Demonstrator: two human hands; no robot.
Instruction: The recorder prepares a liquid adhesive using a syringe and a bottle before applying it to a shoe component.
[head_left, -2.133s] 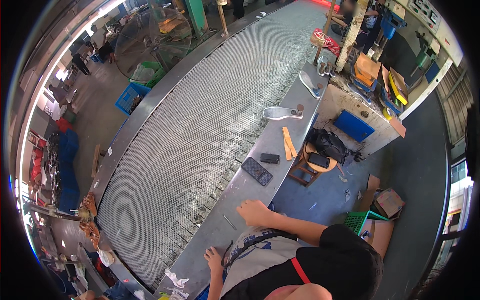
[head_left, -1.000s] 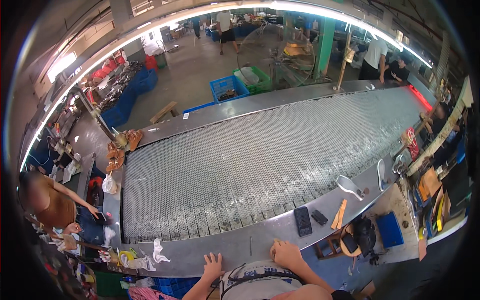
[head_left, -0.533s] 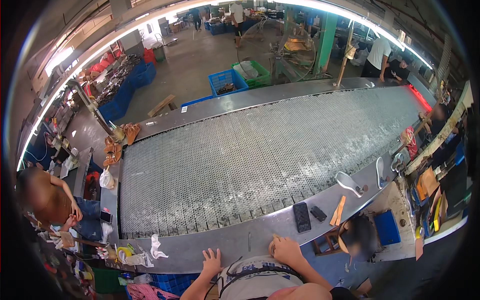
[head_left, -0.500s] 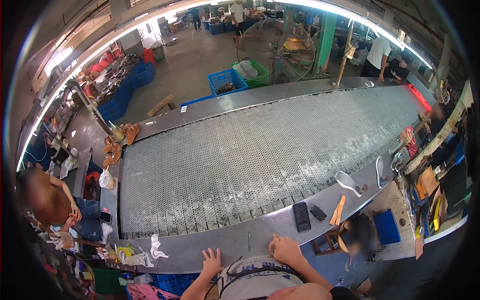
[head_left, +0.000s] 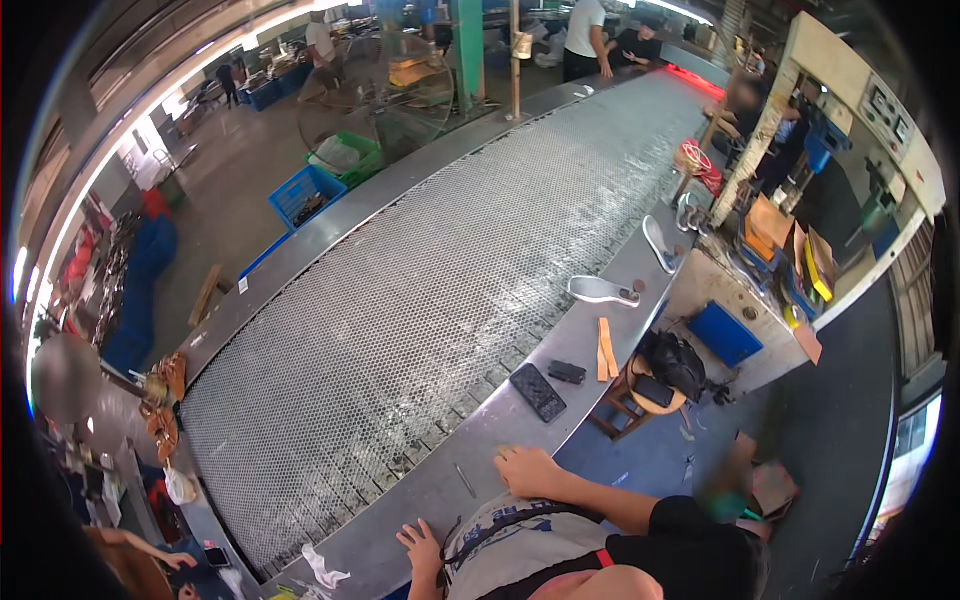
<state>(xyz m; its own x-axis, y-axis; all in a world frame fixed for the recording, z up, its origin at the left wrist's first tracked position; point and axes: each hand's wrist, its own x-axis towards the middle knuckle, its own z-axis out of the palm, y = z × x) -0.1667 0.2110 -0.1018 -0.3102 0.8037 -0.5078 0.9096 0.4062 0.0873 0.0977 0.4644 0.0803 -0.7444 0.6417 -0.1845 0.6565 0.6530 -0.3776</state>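
Note:
My left hand [head_left: 421, 545] rests on the metal front edge of the conveyor table [head_left: 400, 508], fingers spread and nothing in them. Farther right, my right hand [head_left: 526, 469] lies on the same edge with its fingers curled under; whatever they may hold is hidden. A thin metal rod [head_left: 466, 480] lies on the rim between the two hands. Just beyond the right hand are a black phone [head_left: 538, 392] and a small black object [head_left: 567, 372]. Next to them lie tan strips [head_left: 606, 350]. A crumpled white tissue [head_left: 324, 567] sits left of my left hand.
A wide mesh conveyor belt [head_left: 400, 290] stretches toward a red glow at its far end. Pale shoe soles [head_left: 603, 291] lie on the right rim. A stool [head_left: 655, 393] carrying a black bag [head_left: 675, 362] stands right. Brown sandals [head_left: 163, 430] sit far left. Other people stand around.
The view has turned to the right, so the belt slants more and the machine at right shows more. Both hands stay at the table edge; the right hand's fingers remain curled.

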